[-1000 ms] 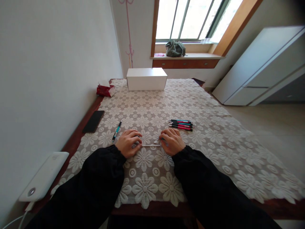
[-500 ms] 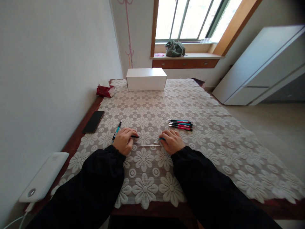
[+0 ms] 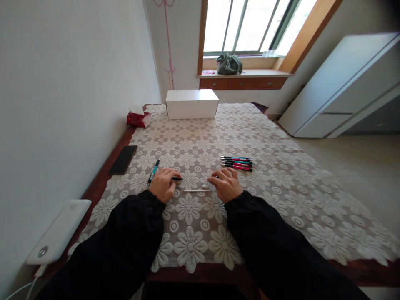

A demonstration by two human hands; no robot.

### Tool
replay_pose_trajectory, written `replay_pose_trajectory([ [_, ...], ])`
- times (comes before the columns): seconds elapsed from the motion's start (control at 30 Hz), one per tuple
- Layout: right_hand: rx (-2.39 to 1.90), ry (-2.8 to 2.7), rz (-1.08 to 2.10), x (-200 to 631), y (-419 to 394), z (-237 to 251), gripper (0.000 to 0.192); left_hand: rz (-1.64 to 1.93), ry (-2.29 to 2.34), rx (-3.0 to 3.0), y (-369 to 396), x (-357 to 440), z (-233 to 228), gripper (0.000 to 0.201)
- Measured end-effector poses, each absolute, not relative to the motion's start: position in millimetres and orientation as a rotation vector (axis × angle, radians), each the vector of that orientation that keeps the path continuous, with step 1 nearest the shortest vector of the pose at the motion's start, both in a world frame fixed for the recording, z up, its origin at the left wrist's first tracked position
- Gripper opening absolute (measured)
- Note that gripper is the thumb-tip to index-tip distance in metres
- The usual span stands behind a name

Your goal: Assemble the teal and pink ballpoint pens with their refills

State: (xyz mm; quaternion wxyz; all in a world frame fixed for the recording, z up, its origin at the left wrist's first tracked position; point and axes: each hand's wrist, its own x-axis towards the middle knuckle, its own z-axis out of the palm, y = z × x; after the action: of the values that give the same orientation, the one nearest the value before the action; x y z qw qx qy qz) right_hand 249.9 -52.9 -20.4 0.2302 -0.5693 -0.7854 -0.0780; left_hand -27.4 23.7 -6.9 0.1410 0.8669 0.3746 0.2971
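Observation:
My left hand is closed around a black pen part, whose dark end sticks out to the right past the fingers. Across from it, my right hand has its thumb and fingers pressed together; what lies in them is mostly hidden. On the cloth between both hands is a thin white pen refill. A small pale piece lies by my right fingertips. Beside my left hand rests a teal and black pen, partly covered by the hand.
Several black, red and teal pens lie together beyond my right hand. A dark phone and a red tissue pack are on the left. At the back stands a white box. A white power bank sits near left.
The fingers of my right hand have shifted slightly, and the teal piece seen at their tips earlier is now hidden. My left hand stays nearly still with the black pen part.

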Motion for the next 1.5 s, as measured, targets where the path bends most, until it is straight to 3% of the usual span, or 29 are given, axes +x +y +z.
replay_pose_trajectory([
  [0.4, -1.634, -2.185, -0.137, 250.0, -51.5, -23.8, 0.017, 0.879, 1.046, 2.501, 23.8, -28.1, -9.2, 0.034],
  [0.7, -1.64, -2.182, -0.1, 247.2, -52.7, -21.9, 0.019, 0.817, 0.889, 2.566, 19.0, -25.0, -3.6, 0.013],
  [1.5, -1.486, -2.281, 0.01, 248.1, -50.5, -25.3, 0.013, 0.758, 0.737, 2.652, 17.1, -23.8, -6.8, 0.011],
])
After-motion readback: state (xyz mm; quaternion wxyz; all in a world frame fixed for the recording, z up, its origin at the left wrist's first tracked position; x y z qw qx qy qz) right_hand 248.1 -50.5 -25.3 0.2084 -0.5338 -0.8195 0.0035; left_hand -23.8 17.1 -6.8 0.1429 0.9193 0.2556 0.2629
